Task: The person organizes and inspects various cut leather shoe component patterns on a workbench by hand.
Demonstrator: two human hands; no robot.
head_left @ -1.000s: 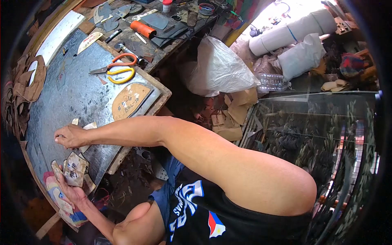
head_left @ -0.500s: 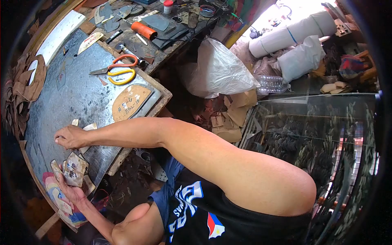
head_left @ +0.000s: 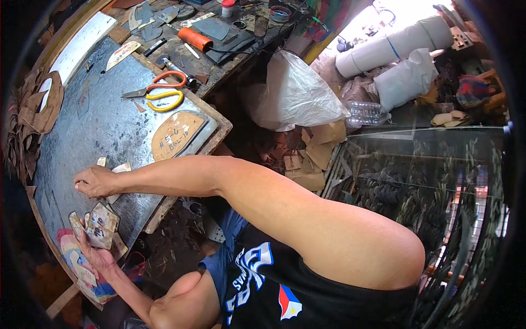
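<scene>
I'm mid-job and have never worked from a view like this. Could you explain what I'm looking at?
There is no machine here: these are a person's two bare hands. Every picture comes from one camera worn on the head, looking forward and down, so the person's own shirt shows below.

The right hand is at the end of the long arm across the middle, low over a grey, worn worktop. Its fingers are curled; whether they hold anything is hidden. The left hand, lower in the picture, holds several worn, marked pieces.

On the worktop lie scissors with one orange and one yellow handle, a brown labelled shape, and pale pieces by the right wrist.
</scene>
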